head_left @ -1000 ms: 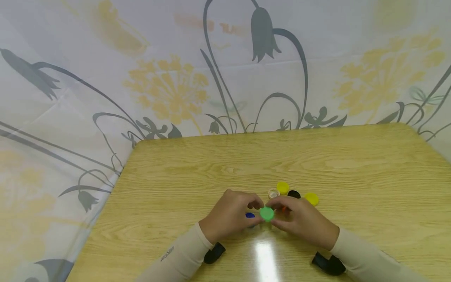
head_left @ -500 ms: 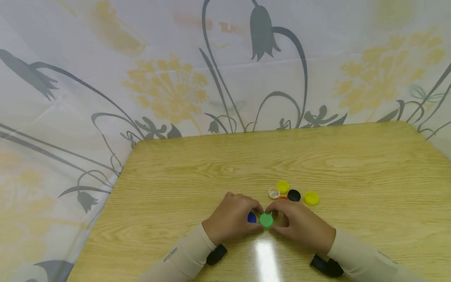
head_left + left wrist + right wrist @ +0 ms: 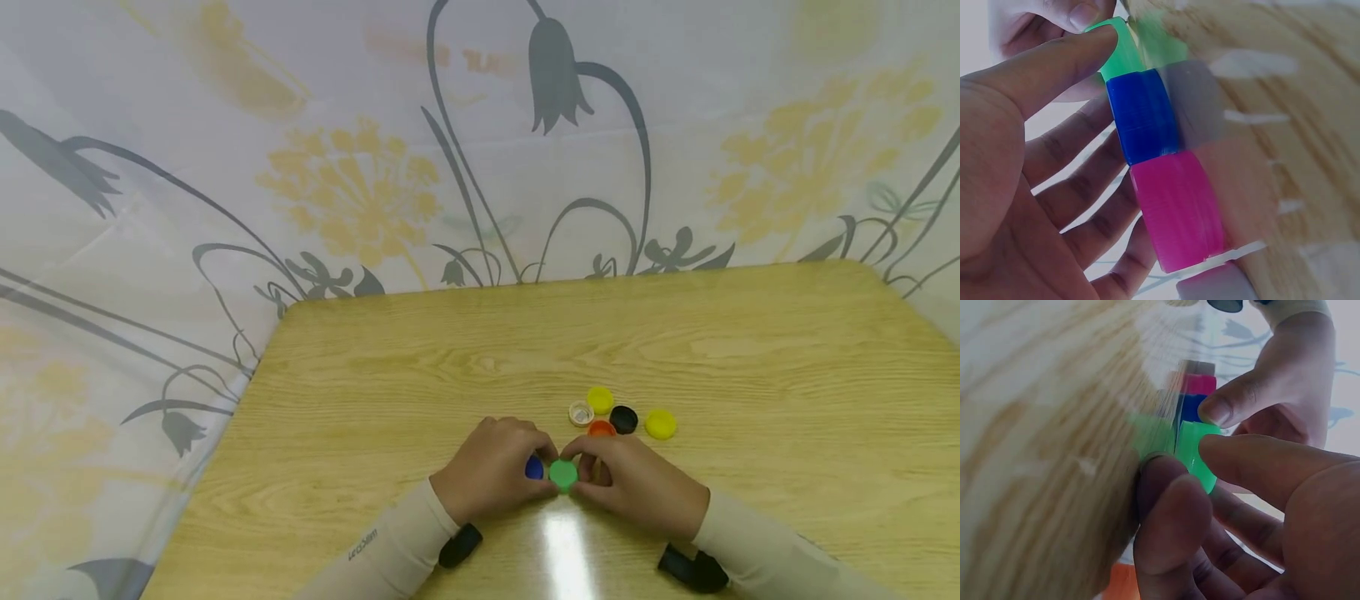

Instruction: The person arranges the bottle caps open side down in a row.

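Note:
Both hands have hold of a green bottle cap [image 3: 563, 475], which stands at the tabletop. From the left, my left hand [image 3: 495, 467] pinches it between thumb and fingers. My right hand [image 3: 641, 483] pinches its other side. A blue bottle cap [image 3: 1143, 117] sits right beside the green one, partly behind the left hand in the head view. Beyond it in the left wrist view come a pink bottle cap [image 3: 1179, 212] and a pale cap [image 3: 1219, 284], both hidden under the left hand from above. The right wrist view shows the same row past the thumbs.
Behind the right hand lie a white cap [image 3: 581, 413], an orange cap [image 3: 601, 428] and a black cap [image 3: 623, 419]. A yellow cap [image 3: 600, 400] touches this cluster, and another yellow cap [image 3: 661, 424] lies to the right. The wooden table [image 3: 420, 358] ends at a flower-patterned cloth [image 3: 480, 150].
The green cap has come down and toward the person, up against the blue cap's side, with both hands moving along. More of the orange cap shows behind the right hand.

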`<state>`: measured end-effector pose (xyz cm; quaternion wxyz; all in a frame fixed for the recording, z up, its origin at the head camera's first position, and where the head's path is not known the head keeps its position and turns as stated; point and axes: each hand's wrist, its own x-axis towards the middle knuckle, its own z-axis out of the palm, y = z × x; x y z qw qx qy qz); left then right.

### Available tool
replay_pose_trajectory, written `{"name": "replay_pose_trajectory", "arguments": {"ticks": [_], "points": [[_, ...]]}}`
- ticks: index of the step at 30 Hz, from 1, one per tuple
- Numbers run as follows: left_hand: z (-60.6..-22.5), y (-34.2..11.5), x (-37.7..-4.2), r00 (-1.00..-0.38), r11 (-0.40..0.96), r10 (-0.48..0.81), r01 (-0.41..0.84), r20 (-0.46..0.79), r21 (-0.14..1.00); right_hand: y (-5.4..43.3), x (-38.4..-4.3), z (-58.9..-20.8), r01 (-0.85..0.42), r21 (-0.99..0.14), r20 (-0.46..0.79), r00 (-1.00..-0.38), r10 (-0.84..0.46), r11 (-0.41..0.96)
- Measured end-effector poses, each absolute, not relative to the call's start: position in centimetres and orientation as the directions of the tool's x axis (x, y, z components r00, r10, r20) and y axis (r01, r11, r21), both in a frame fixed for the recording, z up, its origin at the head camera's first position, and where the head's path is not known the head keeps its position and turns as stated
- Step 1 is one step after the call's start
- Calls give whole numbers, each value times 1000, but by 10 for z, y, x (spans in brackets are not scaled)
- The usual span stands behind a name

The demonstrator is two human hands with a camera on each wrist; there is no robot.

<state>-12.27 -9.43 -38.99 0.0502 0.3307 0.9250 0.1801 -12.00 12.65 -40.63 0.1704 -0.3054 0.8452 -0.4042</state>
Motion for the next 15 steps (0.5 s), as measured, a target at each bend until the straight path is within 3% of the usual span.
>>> {"name": "replay_pose_trajectory", "arguments": {"ticks": [15], "points": [[-393,-93,-120,-782,730,622,598,41,330,125,-121,-409,-351,-796,-63,-763,-643,494]]}}
